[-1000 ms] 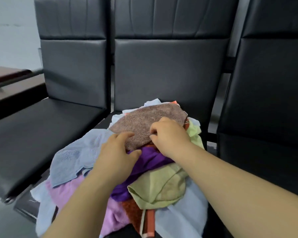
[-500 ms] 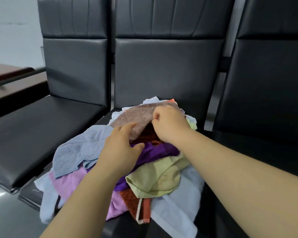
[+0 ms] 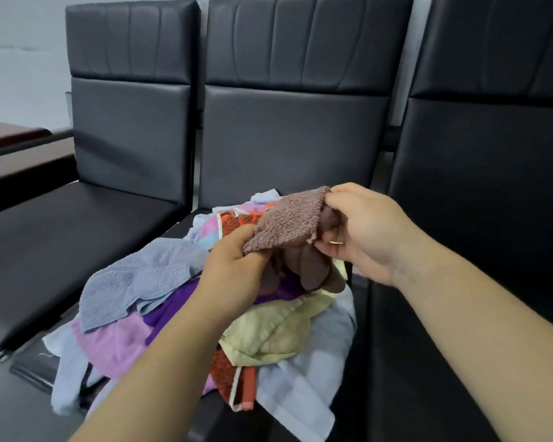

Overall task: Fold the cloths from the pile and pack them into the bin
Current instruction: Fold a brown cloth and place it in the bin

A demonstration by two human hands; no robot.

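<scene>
A brown terry cloth [image 3: 289, 223] hangs lifted just above the pile of cloths [image 3: 268, 333] on the middle black seat. My left hand [image 3: 233, 272] pinches its lower left edge. My right hand [image 3: 361, 228] grips its upper right corner, and the rest of the cloth droops between them. The pile holds a grey-blue towel [image 3: 131, 282], purple, pink, pale green, orange-red and white cloths. No bin is in view.
Three black padded chairs stand in a row: the left seat [image 3: 61, 244], the middle backrest [image 3: 288, 145] behind the pile, and the right chair [image 3: 479, 186] close to my right arm. A dark wooden table edge [image 3: 10, 135] shows at far left.
Both hands took hold of the brown cloth that lay flat on top of the pile and lifted it, the right hand moving up and to the right. An orange-red cloth beneath is uncovered.
</scene>
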